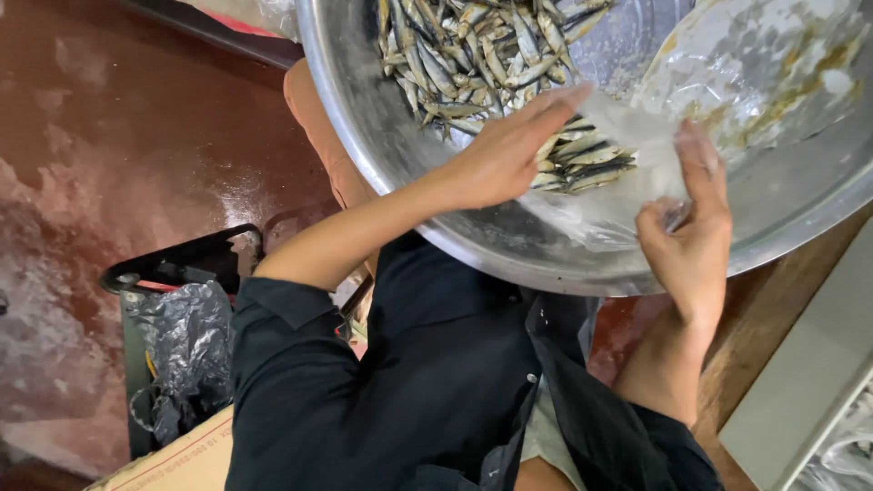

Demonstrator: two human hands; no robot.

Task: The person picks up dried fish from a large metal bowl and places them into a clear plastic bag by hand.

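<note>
Head view, looking straight down. A large round metal basin (382,136) fills the upper right of the picture and rests on a brown wooden surface (773,309). Inside it lies a heap of small silvery fish (473,55), spread from the top edge towards the centre. A smaller cluster of the same fish (587,164) sits apart from the heap, lower in the basin, inside the mouth of a clear plastic bag (627,182) that drapes over the basin's near wall.

The left hand (509,150) reaches in over the near rim with fingers extended and held together, palm down (an open, flat posture, nothing gripped). Its fingertips (568,95) lie over the bag opening, touching or just above the small cluster; which of the two cannot be settled, because the hand hides the contact.

The right hand (691,236) stands just beside the cluster, to its right. Its fingers are closed on a fold of the bag, the thumb (700,159) pressing the film from above and holding it up off the basin wall.

Further right, more clear film, smeared with yellowish residue (773,73), lies against the basin's far wall.

Below the basin: dark sleeves (300,364), a reddish floor (118,136), a crumpled dark plastic bag (186,350) and a corner of cardboard (177,464).
</note>
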